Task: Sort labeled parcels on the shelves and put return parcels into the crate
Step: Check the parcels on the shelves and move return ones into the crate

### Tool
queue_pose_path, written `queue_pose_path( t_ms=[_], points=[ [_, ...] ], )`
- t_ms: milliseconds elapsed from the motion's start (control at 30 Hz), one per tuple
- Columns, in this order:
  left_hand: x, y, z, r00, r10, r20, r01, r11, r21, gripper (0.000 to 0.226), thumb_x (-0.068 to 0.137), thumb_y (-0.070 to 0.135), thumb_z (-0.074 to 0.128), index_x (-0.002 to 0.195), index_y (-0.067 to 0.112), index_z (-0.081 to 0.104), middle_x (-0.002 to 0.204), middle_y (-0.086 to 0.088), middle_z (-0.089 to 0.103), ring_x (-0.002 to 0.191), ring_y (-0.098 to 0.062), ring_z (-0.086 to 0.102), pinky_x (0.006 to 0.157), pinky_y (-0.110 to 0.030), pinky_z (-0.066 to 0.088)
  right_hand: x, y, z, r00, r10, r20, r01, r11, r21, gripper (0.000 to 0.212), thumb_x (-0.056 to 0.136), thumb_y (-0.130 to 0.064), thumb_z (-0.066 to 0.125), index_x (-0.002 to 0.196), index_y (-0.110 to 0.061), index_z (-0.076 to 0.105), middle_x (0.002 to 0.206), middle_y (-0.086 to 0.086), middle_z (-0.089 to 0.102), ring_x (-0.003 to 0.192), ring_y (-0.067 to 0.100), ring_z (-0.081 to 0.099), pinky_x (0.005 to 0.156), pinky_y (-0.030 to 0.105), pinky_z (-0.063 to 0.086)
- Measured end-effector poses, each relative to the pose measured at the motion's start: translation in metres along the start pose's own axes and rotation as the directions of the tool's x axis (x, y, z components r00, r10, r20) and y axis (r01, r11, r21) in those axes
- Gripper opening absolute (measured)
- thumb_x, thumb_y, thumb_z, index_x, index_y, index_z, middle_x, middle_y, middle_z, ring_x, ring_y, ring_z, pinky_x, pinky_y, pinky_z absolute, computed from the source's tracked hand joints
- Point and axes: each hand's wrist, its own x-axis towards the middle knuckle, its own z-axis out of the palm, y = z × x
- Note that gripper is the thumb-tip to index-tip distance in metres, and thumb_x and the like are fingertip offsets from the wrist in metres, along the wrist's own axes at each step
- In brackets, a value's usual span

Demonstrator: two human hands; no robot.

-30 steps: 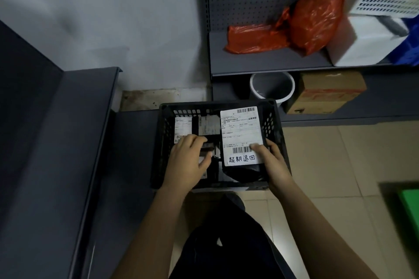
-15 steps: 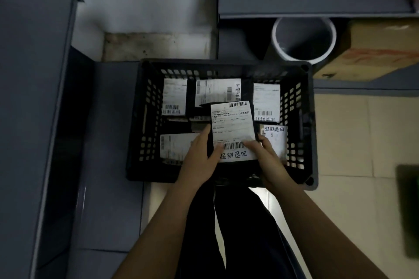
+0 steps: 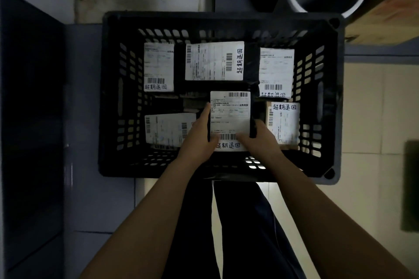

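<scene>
Fingers [image 3: 203, 118] of the left hand [image 3: 197, 140] and right hand [image 3: 260, 140] pinch a flat, white-labelled parcel [image 3: 230, 118] inside the slotted plastic crate [image 3: 108, 97].

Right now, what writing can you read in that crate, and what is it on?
"超期退回", handwritten: labels of held parcel, far-left parcel, far-middle parcel, near-right parcel.
"超期退回", partly hidden: far-right parcel.
"业务类型", printed: held parcel.
Label of near-left parcel and all fine print: too small to read.
</scene>
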Motion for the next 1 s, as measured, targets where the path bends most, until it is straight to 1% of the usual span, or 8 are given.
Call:
queue_pose_path(
  t_ms=[67, 167, 233, 400, 600, 733, 833, 1000],
  points=[
    [0.003, -0.004, 0.001, 1.000, -0.004, 0.022, 0.004, 1.000, 0.021, 0.089, 0.094, 0.013, 0.059, 0.153, 0.036, -0.004, 0.151, 0.003, 0.036, 0.130, -0.014, 0.042, 0.101, -0.024, 0.035, 0.002, -0.001, 0.000, 1.000, 0.001, 0.016, 0.000, 0.997, -0.076, 0.050, 0.091, -0.027, 0.063, 0.135, -0.012, 0.043, 0.125, 0.007, 0.061, 0.105, 0.024, 0.060, 0.076, 0.025, 0.039],
    [0.002, -0.010, 0.004, 0.999, -0.015, 0.038, 0.014, 0.999, 0.032, 0.096, 0.094, 0.016, 0.060, 0.148, 0.047, -0.012, 0.146, 0.001, 0.043, 0.119, -0.012, 0.050, 0.100, -0.031, 0.045, 0.003, 0.002, 0.000, 1.000, -0.005, 0.025, 0.006, 0.997, -0.074, 0.046, 0.093, -0.029, 0.062, 0.131, -0.011, 0.045, 0.125, 0.009, 0.062, 0.097, 0.022, 0.060, 0.076, 0.027, 0.043],
    [0.001, -0.012, 0.005, 0.999, -0.002, 0.044, 0.000, 0.999, 0.041, 0.094, 0.094, 0.015, 0.059, 0.148, 0.049, -0.011, 0.142, 0.003, 0.045, 0.112, -0.009, 0.052, 0.095, -0.027, 0.046, 0.002, 0.005, -0.001, 1.000, -0.002, 0.030, 0.003, 0.999, -0.047, 0.044, 0.095, -0.031, 0.059, 0.131, -0.011, 0.046, 0.126, 0.008, 0.062, 0.098, 0.020, 0.060, 0.076, 0.027, 0.044],
    [0.004, -0.017, 0.007, 0.997, -0.029, 0.070, 0.020, 0.990, 0.137, 0.080, 0.097, 0.018, 0.055, 0.153, 0.041, 0.002, 0.139, -0.003, 0.045, 0.112, -0.012, 0.050, 0.094, -0.028, 0.045, 0.009, 0.011, 0.002, 0.998, 0.016, 0.056, -0.009, 0.993, -0.121, 0.043, 0.097, -0.033, 0.056, 0.134, -0.011, 0.047, 0.127, 0.009, 0.062, 0.110, 0.025, 0.061, 0.077, 0.023, 0.040],
    [0.017, -0.018, 0.012, 0.996, -0.036, 0.082, 0.024, 0.990, 0.141, 0.078, 0.097, 0.017, 0.055, 0.154, 0.036, 0.005, 0.146, -0.003, 0.040, 0.118, -0.012, 0.048, 0.093, -0.024, 0.042, 0.025, 0.019, 0.006, 0.998, 0.018, 0.052, -0.009, 0.985, -0.173, 0.041, 0.096, -0.030, 0.057, 0.130, -0.008, 0.048, 0.122, 0.012, 0.064, 0.106, 0.028, 0.063, 0.076, 0.027, 0.045],
    [0.014, -0.016, 0.010, 1.000, -0.002, 0.028, -0.002, 0.987, 0.158, 0.078, 0.093, 0.013, 0.061, 0.154, 0.031, 0.015, 0.152, -0.004, 0.025, 0.133, -0.016, 0.035, 0.098, -0.020, 0.033, 0.024, 0.017, 0.002, 0.986, -0.163, -0.030, 0.147, 0.943, -0.299, 0.061, 0.088, -0.021, 0.067, 0.140, -0.013, 0.036, 0.133, 0.014, 0.052, 0.114, 0.031, 0.057, 0.087, 0.040, 0.051],
    [0.012, -0.015, 0.009, 0.994, 0.101, -0.048, -0.080, 0.943, 0.322, 0.073, 0.091, 0.014, 0.063, 0.152, 0.027, 0.025, 0.160, -0.003, 0.008, 0.144, -0.022, 0.017, 0.110, -0.031, 0.028, 0.019, 0.019, -0.002, 0.935, -0.355, 0.016, 0.323, 0.832, -0.451, 0.072, 0.085, -0.016, 0.069, 0.146, -0.017, 0.032, 0.148, 0.010, 0.030, 0.131, 0.030, 0.040, 0.098, 0.043, 0.048],
    [0.016, -0.011, 0.013, 0.979, 0.195, 0.067, -0.200, 0.820, 0.536, 0.066, 0.090, 0.019, 0.063, 0.149, 0.017, 0.033, 0.160, -0.005, 0.015, 0.144, -0.024, 0.015, 0.111, -0.043, 0.030, 0.019, 0.022, -0.002, 0.901, -0.406, 0.154, 0.411, 0.686, -0.600, 0.064, 0.086, -0.019, 0.068, 0.143, -0.013, 0.040, 0.152, 0.011, 0.027, 0.132, 0.032, 0.032, 0.105, 0.043, 0.041]
  ],
)
